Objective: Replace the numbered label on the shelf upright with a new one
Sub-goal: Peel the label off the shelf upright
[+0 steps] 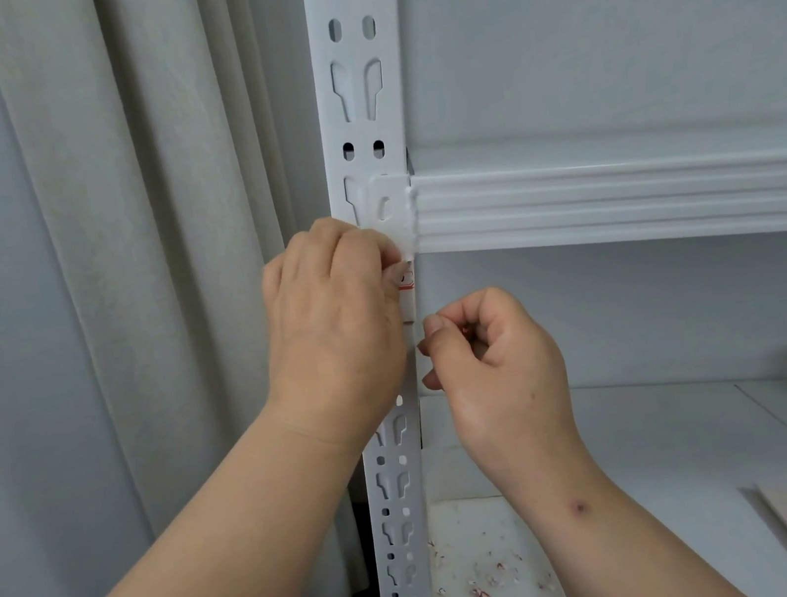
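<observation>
The left hand (330, 308) presses its fingertips on the numbered label (407, 285) against the shelf upright (365, 94) just below the crossbeam (624, 197) — likely steadying it — while the right hand (483, 351), curled, pinches small reddish scraps beside it.

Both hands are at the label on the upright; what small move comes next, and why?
Probably keep picking at the label with the left hand: it still sits on the upright, partly torn. The right hand pinches reddish scraps, and more scraps lie below.
</observation>
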`<state>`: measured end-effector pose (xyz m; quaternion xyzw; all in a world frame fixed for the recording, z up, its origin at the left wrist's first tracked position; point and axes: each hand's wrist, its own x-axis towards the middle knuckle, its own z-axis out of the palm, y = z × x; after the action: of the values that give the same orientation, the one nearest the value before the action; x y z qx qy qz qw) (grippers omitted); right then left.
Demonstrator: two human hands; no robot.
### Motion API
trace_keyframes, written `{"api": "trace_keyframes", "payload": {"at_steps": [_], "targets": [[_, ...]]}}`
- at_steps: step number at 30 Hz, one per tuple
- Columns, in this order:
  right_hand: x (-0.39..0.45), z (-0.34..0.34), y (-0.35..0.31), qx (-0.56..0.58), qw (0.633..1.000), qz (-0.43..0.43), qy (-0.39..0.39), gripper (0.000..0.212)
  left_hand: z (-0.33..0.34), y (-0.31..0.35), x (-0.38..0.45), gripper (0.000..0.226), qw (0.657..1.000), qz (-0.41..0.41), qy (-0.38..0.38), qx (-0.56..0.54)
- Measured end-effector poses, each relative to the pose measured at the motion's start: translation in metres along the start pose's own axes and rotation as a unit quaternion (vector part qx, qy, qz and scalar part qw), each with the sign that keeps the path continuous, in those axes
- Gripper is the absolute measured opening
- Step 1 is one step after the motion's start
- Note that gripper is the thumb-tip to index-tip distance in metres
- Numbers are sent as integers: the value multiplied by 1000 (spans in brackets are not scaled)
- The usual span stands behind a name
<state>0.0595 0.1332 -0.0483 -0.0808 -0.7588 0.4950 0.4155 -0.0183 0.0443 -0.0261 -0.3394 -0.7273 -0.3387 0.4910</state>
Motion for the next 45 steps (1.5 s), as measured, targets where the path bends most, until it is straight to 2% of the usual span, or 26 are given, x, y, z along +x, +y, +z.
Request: {"api": "trace_keyframes", "payload": {"at_steps": [4,6,11,16,23,25,28,30,36,40,45], "targets": [[0,-1,2,0,1000,1,2,15,-3,0,-6,4,994,-45,30,-92],[-1,-1,3,2,1000,2,4,16,-6,0,-7,8,993,-47,36,-103],[-1,3,1,2,1000,-2,-3,16,-7,1,1,10,999,11,1,-50],[-1,3,0,5,1000,-1,-4,16,-6,3,3,2,1000,20,-5,7],[-4,3,-1,0,1000,2,-3,17,-4,8,0,4,999,-44,-23,10],[-4,2,-1,-2,1000,1,-4,17,-8,9,0,7,994,-101,-9,-31],[-5,3,-2,5,1000,5,-3,15,-19,4,7,21,956,-258,6,-136],[-7,6,-3,12,1000,10,-6,16,-25,0,9,20,935,-304,3,-183],[-8,13,-10,27,1000,1,-2,16,-36,6,-3,20,882,-346,-29,-318],[-8,5,-16,50,999,21,-9,13,-35,10,-10,21,835,-373,-62,-401],[-3,1,-22,81,995,55,-12,12,-36,17,-14,24,812,-374,-96,-438]]}}
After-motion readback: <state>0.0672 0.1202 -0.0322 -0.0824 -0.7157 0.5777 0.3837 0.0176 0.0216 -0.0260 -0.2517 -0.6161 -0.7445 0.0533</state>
